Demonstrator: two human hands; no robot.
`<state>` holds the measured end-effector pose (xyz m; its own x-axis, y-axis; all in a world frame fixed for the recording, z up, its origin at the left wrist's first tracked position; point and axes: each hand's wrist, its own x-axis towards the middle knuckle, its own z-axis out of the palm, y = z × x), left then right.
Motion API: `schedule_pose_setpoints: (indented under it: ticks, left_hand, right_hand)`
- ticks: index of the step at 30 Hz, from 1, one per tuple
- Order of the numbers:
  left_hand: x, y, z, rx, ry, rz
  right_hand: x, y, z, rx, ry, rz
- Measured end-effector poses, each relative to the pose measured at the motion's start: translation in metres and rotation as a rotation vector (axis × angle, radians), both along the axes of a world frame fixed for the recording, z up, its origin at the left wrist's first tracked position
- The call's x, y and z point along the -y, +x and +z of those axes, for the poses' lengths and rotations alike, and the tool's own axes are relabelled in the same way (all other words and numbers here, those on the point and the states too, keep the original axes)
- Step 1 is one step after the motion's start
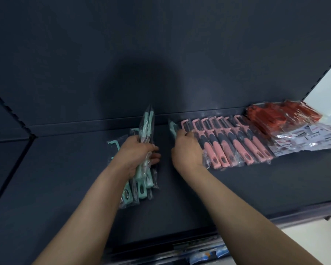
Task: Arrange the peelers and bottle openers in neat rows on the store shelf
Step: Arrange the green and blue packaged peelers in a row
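Roughly halfway, at a guess. Setting one mint peeler [173, 128] just left of the pink peelers [237, 144], already side by side; right hand [187, 152] curled over it. Clutching the mint bundle [141, 188] in the left hand [137, 153], fingers wrapped round. Left to sort: that bundle, plus red packets [269, 117] and white packets [302, 142] heaped far right on the shelf [237, 188].

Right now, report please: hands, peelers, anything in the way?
Left hand grips mint peeler bundle. Right hand holds one mint peeler beside pink row. Red packs far right, not in the way.
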<state>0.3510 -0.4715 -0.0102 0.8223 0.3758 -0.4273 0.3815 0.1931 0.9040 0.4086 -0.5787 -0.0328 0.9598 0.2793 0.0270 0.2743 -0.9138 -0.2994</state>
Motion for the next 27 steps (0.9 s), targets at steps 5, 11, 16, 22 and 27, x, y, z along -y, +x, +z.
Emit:
schedule_pose_setpoints:
  ticks: [5, 11, 16, 22, 27]
  left_hand:
    - [-0.005, -0.001, -0.001, 0.011, -0.020, 0.014]
    - [-0.003, -0.001, -0.003, 0.016, -0.017, 0.001]
    - [-0.004, 0.001, -0.004, 0.022, -0.012, -0.002]
    - [-0.004, 0.000, -0.003, 0.027, -0.011, -0.011]
    - [-0.002, -0.001, -0.002, 0.022, -0.010, -0.017]
  right_hand:
    - [0.001, -0.007, -0.001, -0.030, -0.003, 0.080]
    - [0.001, -0.006, -0.002, -0.039, 0.022, 0.019]
    - [0.000, 0.001, 0.002, -0.017, 0.058, -0.038]
    - [-0.001, 0.004, -0.005, 0.004, 0.011, -0.004]
    - [0.002, 0.007, -0.013, 0.080, -0.007, -0.007]
